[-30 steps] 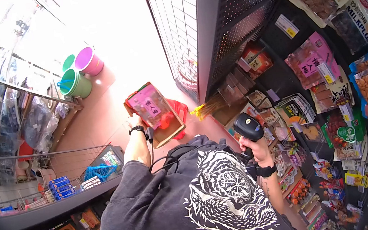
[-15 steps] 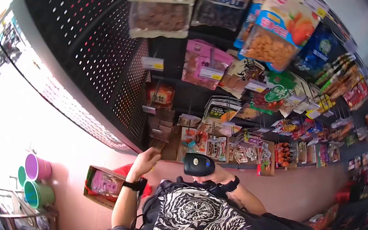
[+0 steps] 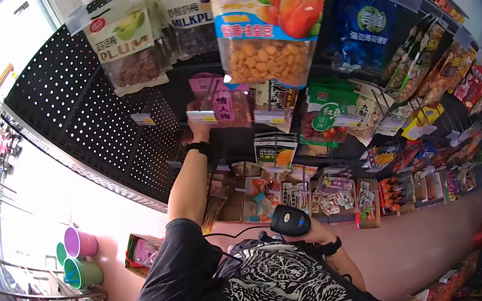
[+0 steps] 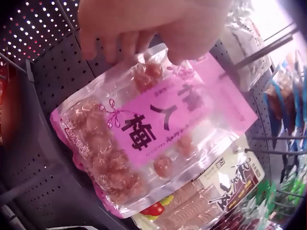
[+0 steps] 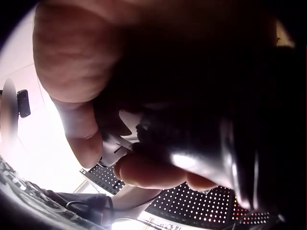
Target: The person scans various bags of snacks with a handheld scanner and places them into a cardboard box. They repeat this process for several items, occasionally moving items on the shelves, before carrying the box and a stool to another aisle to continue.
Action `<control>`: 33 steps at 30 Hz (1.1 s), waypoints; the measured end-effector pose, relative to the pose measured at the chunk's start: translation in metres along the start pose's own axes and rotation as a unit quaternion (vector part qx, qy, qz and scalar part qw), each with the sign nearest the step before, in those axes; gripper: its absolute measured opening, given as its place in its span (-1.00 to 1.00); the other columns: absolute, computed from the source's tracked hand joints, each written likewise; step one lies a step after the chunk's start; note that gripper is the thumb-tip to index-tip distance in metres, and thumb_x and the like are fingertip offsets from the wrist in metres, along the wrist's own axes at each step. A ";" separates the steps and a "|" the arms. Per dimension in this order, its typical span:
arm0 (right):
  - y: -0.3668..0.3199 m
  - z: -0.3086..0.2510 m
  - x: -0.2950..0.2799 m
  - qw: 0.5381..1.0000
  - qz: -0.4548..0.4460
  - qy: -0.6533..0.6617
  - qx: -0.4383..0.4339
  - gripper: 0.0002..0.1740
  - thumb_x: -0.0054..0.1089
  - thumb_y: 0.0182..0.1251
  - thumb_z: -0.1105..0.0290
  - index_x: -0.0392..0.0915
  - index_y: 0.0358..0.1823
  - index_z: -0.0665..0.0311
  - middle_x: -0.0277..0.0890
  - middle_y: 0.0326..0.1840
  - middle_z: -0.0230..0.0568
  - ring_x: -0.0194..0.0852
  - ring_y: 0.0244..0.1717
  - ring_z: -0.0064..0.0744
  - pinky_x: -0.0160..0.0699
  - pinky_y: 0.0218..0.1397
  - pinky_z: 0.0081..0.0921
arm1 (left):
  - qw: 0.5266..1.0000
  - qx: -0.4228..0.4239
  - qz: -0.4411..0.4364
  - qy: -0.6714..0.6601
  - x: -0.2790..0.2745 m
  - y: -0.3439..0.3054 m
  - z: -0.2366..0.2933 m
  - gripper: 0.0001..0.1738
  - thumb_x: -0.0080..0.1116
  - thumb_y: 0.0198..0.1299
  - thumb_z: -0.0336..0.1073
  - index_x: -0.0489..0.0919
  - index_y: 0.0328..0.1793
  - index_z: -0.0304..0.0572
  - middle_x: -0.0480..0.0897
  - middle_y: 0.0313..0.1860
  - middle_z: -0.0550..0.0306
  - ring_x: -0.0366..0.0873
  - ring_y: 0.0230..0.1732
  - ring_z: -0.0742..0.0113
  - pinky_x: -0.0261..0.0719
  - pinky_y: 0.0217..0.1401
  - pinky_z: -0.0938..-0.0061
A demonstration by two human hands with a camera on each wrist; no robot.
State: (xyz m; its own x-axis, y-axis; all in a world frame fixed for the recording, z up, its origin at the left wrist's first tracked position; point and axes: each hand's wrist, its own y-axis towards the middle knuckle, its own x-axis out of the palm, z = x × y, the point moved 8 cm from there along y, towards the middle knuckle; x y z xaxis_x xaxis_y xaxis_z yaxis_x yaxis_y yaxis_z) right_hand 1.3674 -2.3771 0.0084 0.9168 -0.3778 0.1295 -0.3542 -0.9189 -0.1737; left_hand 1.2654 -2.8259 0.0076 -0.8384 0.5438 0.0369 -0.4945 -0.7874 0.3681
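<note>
My left hand (image 3: 200,130) reaches to the shelf beside a pink bag (image 3: 230,106), partly behind a price tag (image 3: 202,117). In the left wrist view this hand (image 4: 148,28) has loosely bent fingers at the upper edge of the pink bag (image 4: 153,110), the thumb overlapping it; a firm grip is not visible. The bag hangs tilted on a hook. My right hand (image 3: 316,234) holds a black handheld scanner (image 3: 290,221) low in front of the chest. In the right wrist view, fingers (image 5: 148,172) curl round its dark body.
Hanging bags surround the reach: plum (image 3: 131,49), a large peach-print bag (image 3: 269,23) and green bags (image 3: 328,107). A perforated panel (image 3: 93,103) stands at left. Below it a carton (image 3: 138,254) and buckets (image 3: 85,272) are on the floor.
The view has turned from the floor towards the shelves. My left hand has left the carton and moved up to the hanging pink bag. The right hand still holds the scanner.
</note>
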 end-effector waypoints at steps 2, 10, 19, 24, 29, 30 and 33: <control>-0.010 -0.008 -0.019 0.999 0.025 0.034 -0.004 -0.17 0.58 -0.10 0.43 0.36 0.27 0.28 0.48 0.20 -0.29 0.41 0.17 -0.49 0.34 0.28 -0.45 | 0.988 0.107 0.047 0.098 -0.006 -0.010 0.026 -0.70 0.19 0.23 -0.30 0.50 0.04 -0.27 0.59 -0.19 0.15 0.49 -0.18 0.43 0.46 -0.08 0.51; 0.000 0.029 -0.051 0.988 -0.078 0.123 0.052 -0.32 0.44 0.05 0.56 0.38 0.25 0.27 0.53 0.08 -0.34 0.49 0.04 -0.54 0.52 0.09 -0.51 | 0.999 -0.031 0.023 -0.010 -0.024 -0.045 0.051 -0.79 -0.02 0.25 -0.45 0.51 -0.01 -0.31 0.60 -0.16 0.16 0.51 -0.14 0.47 0.45 -0.10 0.56; -0.004 -0.001 -0.038 0.981 -0.173 0.089 -0.012 -0.42 0.40 0.09 0.49 0.40 0.17 0.29 0.58 -0.27 -0.32 0.52 -0.23 -0.53 0.49 -0.16 -0.60 | 0.991 -0.086 0.092 -0.050 -0.077 -0.100 0.112 -0.81 0.02 0.38 -0.28 0.50 -0.06 -0.26 0.50 -0.42 0.32 0.38 -0.43 0.63 0.37 -0.38 0.69; -0.002 0.024 -0.043 0.981 -0.165 0.096 0.037 -0.49 0.40 0.10 0.51 0.45 0.11 0.28 0.59 -0.26 -0.38 0.52 -0.24 -0.60 0.51 -0.15 -0.57 | 0.986 -0.108 0.086 -0.090 -0.089 -0.118 0.130 -0.81 0.00 0.40 -0.28 0.52 -0.02 -0.23 0.47 -0.42 0.38 0.33 -0.47 0.67 0.32 -0.44 0.76; -0.004 0.022 -0.036 0.977 -0.180 0.109 0.045 -0.47 0.40 0.10 0.52 0.44 0.14 0.28 0.59 -0.18 -0.41 0.52 -0.22 -0.62 0.51 -0.12 -0.57 | 0.981 -0.120 0.087 -0.126 -0.103 -0.139 0.136 -0.80 -0.01 0.40 -0.28 0.51 -0.01 -0.22 0.52 -0.39 0.35 0.38 -0.44 0.66 0.34 -0.43 0.74; -0.003 0.023 -0.037 0.978 -0.172 0.110 0.045 -0.46 0.39 0.10 0.52 0.43 0.15 0.28 0.58 -0.16 -0.42 0.52 -0.21 -0.63 0.51 -0.12 -0.58 | 0.984 -0.142 0.071 -0.079 -0.109 -0.148 0.124 -0.80 -0.01 0.40 -0.28 0.51 -0.02 -0.23 0.53 -0.39 0.34 0.39 -0.44 0.65 0.36 -0.42 0.73; 0.008 0.041 -0.037 0.979 -0.156 0.122 0.038 -0.47 0.38 0.10 0.52 0.44 0.14 0.29 0.57 -0.13 -0.43 0.50 -0.21 -0.66 0.50 -0.11 -0.61 | 0.975 -0.217 0.017 -0.040 -0.135 -0.191 0.073 -0.81 -0.04 0.41 -0.27 0.51 -0.07 -0.21 0.53 -0.40 0.34 0.41 -0.47 0.57 0.41 -0.39 0.66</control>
State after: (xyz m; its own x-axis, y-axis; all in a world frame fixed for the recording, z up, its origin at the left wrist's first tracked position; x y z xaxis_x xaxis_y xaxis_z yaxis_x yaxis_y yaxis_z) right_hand 1.3378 -2.3656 -0.0375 0.9035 -0.1042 0.4158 -0.0401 -0.9863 -0.1601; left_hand 1.4898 -2.7274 0.0001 -0.8441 0.5224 0.1211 -0.5317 -0.8447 -0.0620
